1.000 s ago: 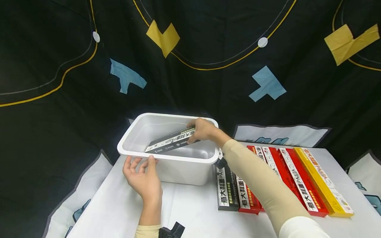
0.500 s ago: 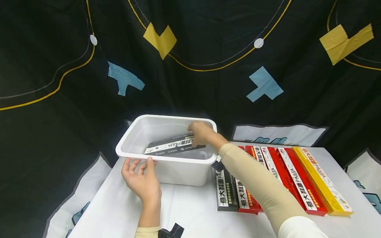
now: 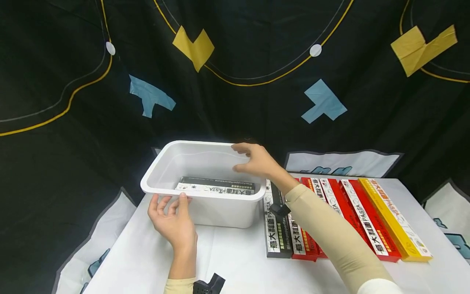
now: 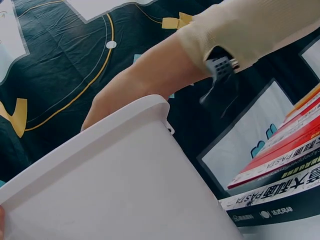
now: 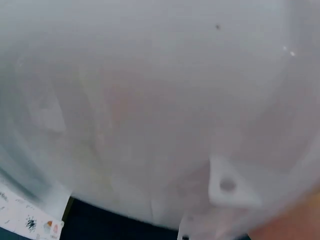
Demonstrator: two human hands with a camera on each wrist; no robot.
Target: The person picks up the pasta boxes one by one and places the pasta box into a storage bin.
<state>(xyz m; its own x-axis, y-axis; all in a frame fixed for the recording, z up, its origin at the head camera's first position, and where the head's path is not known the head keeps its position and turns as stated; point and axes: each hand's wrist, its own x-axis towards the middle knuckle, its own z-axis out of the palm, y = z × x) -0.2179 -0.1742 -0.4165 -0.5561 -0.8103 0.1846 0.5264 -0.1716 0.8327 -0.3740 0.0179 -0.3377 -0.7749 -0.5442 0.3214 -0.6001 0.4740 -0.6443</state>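
Inside the white bin (image 3: 220, 214), a black pasta box (image 3: 216, 186) lies lengthwise near the front wall. Over the bin's right end, the right hand (image 3: 258, 162) hovers with thumb and fingers spread and nothing between them. My left hand (image 3: 175, 224) is palm up at the bin's front, fingers curled under the rim and thumb against it. In the left wrist view, the right hand (image 4: 107, 107) is partly hidden behind the bin's wall (image 4: 115, 185). The right wrist view shows mostly a blurred pale bin surface (image 5: 150, 100).
Right of the bin, another black pasta box (image 3: 280, 241), several red boxes (image 3: 367, 220) and a yellow one (image 3: 398, 224) lie side by side on the white table (image 3: 235, 261). A dark curtain (image 3: 235, 110) hangs behind.
The right hand has let go of the black box and risen to the right. That box has gone from tilted to lying along the bin's front side. The left hand keeps its hold.
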